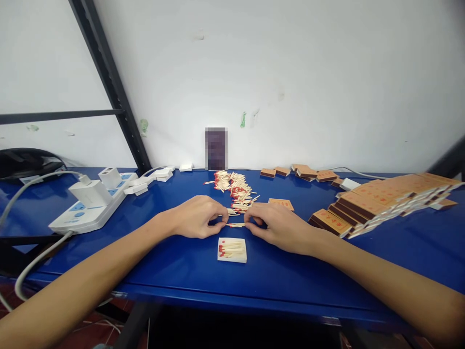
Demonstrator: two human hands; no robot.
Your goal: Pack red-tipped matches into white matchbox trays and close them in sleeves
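Between my two hands, a few matches (236,225) lie lengthwise, pinched at both ends. My left hand (201,217) closes thumb and forefinger on the left end, where the red heads are. The right end sits between the thumb and forefinger of my right hand (278,227). Just in front of them stands a white matchbox tray (244,257) with several matches in it, red heads to the left. Behind my fingers a loose heap of matches (241,190) stretches back toward the wall. An orange matchbox sleeve (281,203) lies flat behind my right hand.
Stacked orange matchboxes (366,201) fill the right side of the blue table (174,271); more matchboxes (305,171) lie along the wall. White trays (140,184) sit at the back left. A white power strip (94,215) with chargers and cables is at the left, near a black rack post (112,82).
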